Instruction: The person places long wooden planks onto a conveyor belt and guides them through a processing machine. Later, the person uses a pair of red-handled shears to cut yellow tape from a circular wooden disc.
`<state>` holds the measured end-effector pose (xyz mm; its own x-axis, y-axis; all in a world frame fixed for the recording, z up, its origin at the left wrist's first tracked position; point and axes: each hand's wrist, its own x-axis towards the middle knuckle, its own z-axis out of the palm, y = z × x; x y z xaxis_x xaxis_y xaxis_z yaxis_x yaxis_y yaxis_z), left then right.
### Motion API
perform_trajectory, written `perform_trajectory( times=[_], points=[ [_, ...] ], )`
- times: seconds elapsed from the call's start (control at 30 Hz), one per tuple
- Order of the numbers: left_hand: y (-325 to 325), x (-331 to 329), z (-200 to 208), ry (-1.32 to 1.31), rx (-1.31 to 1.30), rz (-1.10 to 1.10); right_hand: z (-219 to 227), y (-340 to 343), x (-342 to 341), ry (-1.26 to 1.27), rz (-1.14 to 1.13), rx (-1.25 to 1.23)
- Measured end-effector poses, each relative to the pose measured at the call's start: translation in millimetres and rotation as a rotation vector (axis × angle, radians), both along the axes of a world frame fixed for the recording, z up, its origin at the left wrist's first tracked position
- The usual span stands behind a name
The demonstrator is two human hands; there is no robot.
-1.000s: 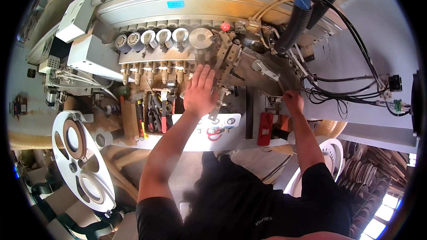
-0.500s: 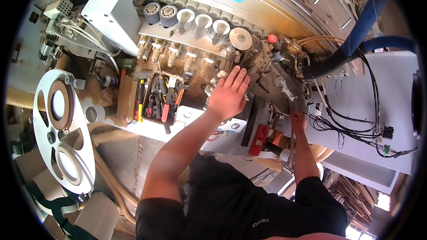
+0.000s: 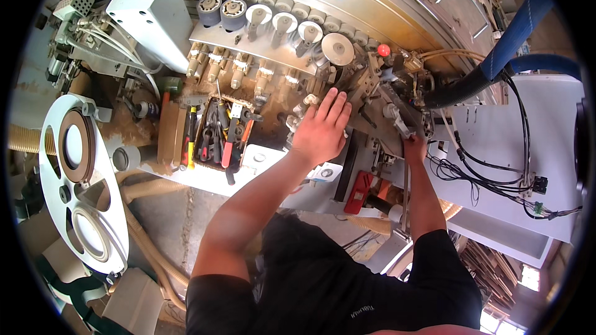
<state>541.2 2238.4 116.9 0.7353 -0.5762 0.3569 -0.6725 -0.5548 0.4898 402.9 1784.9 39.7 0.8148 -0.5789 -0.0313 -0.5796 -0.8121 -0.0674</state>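
My left hand [image 3: 320,129] lies flat on the machine beside small metal fittings [image 3: 294,122], its fingers stretched out and holding nothing. Farther right, my right hand [image 3: 415,147] is closed at the lower end of a whitish metal bracket [image 3: 398,120] on a dark guide plate [image 3: 386,136]. A thin, narrow strip [image 3: 406,195] rises from below toward the right hand and passes close by its fingers. What the fingers grip is hidden.
A box of hand tools [image 3: 214,139] sits left of my left forearm. White rollers [image 3: 284,28] line the machine's back. A red device [image 3: 359,192] stands at the front edge. Black cables [image 3: 481,170] and a thick blue hose [image 3: 518,25] are at right, a white reel [image 3: 102,211] at left.
My right hand has moved up and away from me, from below the guide plate to the metal bracket. My left hand stays in place. The view has shifted slightly.
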Motion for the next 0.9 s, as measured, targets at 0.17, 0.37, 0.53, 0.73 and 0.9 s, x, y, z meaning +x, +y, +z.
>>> perform_trajectory(
  times=[0.17,0.37,0.53,0.73,0.9],
  points=[
    [1,4,-1,0.030,0.013,-0.009,19,1,-35,0.109,-0.152,-0.039],
    [3,5,-2,0.034,0.002,-0.027,45,-28,-102,0.294,-0.167,0.018],
    [4,4,-1,0.017,-0.024,-0.029,26,-21,-38,0.090,-0.099,-0.020],
    [5,8,-5,0.008,-0.038,-0.009,14,-32,-29,0.046,-0.104,0.060],
    [6,8,-3,-0.003,-0.037,0.002,21,-21,-31,-0.030,-0.103,0.081]
  ],
)
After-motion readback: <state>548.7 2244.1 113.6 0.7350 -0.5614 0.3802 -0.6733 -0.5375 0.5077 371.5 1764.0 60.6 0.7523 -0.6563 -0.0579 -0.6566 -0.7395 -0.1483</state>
